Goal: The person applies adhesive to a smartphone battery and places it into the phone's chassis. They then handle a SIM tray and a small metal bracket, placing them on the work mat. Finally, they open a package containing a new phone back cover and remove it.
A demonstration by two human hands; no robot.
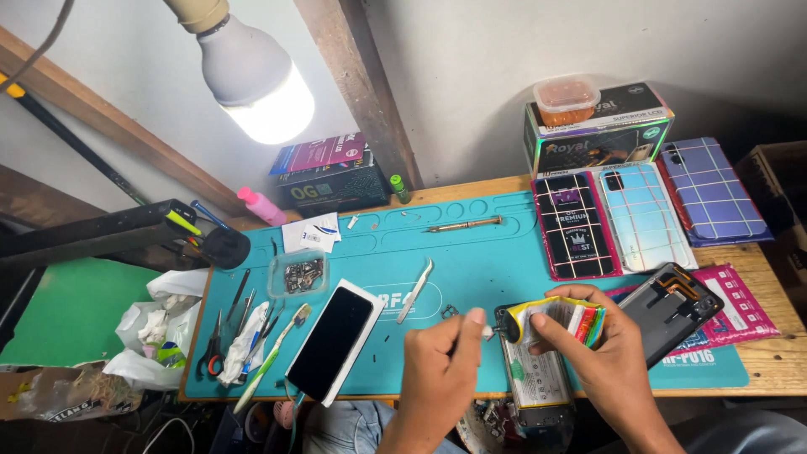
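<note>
Two hands work low in the middle of the head view, above the near edge of the teal mat [471, 277] that covers the wooden surface [773, 357]. The left hand [441, 366] is curled, thumb and forefinger pressed together on something small and pale at the tip; what it is cannot be made out. The right hand [601, 345] pinches a crumpled yellow packet [559, 318] with coloured strips showing at its open end, held just over the opened phone [538, 378], whose back is off and whose battery faces up, at the bottom centre of the frame.

As a judgement of progress: the phone is already stripped down. Its dark back cover [672, 307] lies apart to the right, a screen panel [332, 340] lies to the left of the hands, and a small clear tray [300, 273] higher left holds loose small parts. Nothing shows the phone being closed again, so reassembly appears to be left.

Tools lie unused: a screwdriver [462, 224] at the mat's upper middle, a metal blade [416, 290] near centre, scissors [212, 349] and a toothbrush [273, 357] at lower left. Boxed spare panels [576, 227] sit upper right; a lit bulb [256, 80] hangs upper left.
</note>
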